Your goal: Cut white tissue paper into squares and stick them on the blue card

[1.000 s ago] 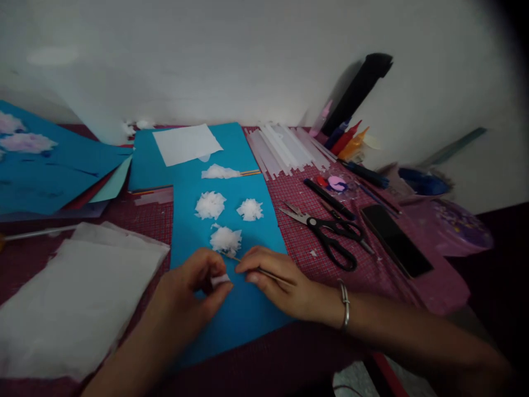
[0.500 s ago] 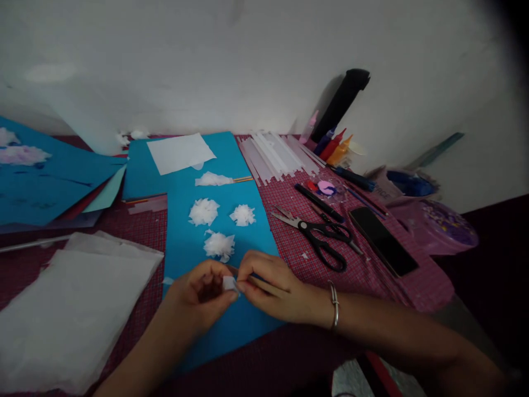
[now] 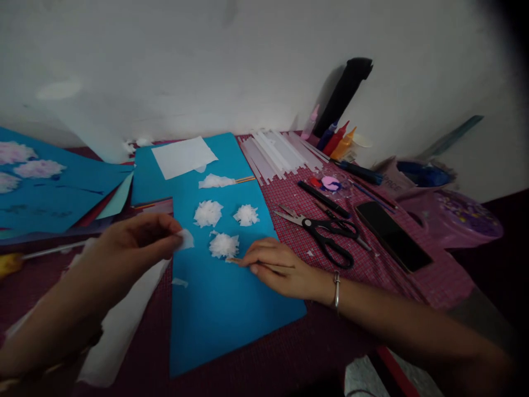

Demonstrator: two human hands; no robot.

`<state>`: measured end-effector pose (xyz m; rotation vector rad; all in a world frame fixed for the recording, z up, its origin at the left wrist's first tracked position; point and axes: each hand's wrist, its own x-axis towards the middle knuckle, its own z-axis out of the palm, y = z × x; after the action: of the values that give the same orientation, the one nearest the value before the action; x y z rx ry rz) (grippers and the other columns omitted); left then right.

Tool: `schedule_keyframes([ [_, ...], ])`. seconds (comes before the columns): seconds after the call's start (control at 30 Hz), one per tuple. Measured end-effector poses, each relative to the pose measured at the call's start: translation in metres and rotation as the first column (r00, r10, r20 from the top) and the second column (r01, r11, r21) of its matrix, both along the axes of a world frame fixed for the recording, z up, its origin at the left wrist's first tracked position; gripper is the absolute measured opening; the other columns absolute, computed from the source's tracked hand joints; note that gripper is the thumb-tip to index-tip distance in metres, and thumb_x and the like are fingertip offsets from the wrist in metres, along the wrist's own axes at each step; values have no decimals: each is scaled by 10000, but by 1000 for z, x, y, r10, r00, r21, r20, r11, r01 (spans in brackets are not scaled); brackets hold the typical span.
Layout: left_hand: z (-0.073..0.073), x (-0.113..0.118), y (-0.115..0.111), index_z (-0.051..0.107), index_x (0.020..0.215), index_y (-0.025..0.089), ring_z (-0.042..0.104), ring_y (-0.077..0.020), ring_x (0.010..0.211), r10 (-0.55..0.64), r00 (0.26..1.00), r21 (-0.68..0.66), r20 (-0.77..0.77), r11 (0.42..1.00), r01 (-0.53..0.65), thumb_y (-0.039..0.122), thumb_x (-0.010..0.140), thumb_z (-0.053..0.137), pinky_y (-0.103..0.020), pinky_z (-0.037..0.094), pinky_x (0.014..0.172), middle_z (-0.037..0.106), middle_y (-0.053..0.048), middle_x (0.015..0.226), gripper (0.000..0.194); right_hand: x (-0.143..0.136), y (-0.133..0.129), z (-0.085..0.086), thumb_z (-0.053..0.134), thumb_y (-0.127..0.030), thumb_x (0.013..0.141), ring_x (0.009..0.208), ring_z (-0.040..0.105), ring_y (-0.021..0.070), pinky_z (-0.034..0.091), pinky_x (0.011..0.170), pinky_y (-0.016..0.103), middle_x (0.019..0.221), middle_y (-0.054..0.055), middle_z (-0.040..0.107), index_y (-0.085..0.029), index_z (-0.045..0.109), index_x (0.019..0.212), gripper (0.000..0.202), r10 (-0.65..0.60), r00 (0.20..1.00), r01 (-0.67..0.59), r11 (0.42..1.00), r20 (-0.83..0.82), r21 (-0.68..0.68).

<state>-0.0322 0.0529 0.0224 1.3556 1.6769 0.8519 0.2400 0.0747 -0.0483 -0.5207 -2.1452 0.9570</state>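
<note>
White paper puffs (image 3: 223, 245) sat in a bunch of three on the blue sheet (image 3: 231, 325).
The left hand (image 3: 128, 242) pinched a little white paper bit (image 3: 187, 239) over the sheet's left side, its grip closed. The right hand (image 3: 278, 267) had its grip shut around a thin stick (image 3: 233, 260), with the tip by the closest puff; I could not tell if they touched. Black-handled scissors (image 3: 307, 223) lay open to the right, and a dark phone (image 3: 392, 234) lay past them on the bench (image 3: 285, 197).
</note>
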Motion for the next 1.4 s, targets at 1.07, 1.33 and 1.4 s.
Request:
schedule_keyframes([
  [1.07, -80, 42, 4, 585, 1017, 235, 565, -126, 626, -284, 929, 145, -238, 935, 323, 220, 768, 565, -280, 467, 598, 549, 32, 744, 250, -1, -5, 5, 438, -120, 918, 847, 589, 129, 507, 756, 286, 919, 57, 626, -166, 601, 1014, 195, 13, 1000, -11, 997, 27, -77],
  [1.33, -78, 39, 2, 553, 1087, 237, 592, -145, 727, -340, 917, 168, -211, 911, 376, 167, 785, 502, -307, 496, 670, 550, 5, 828, 315, -6, -6, 5, 433, -150, 936, 883, 593, 150, 496, 792, 309, 942, 70, 641, -161, 596, 1034, 191, -7, 990, 6, 1000, 143, 7],
  [1.4, -79, 39, 1, 544, 1102, 235, 595, -146, 739, -350, 914, 175, -205, 906, 386, 162, 795, 481, -311, 497, 687, 550, 1, 841, 321, -7, -6, 3, 439, -151, 935, 891, 593, 154, 490, 808, 318, 958, 67, 645, -166, 593, 1043, 188, -20, 987, 15, 999, 162, 32],
])
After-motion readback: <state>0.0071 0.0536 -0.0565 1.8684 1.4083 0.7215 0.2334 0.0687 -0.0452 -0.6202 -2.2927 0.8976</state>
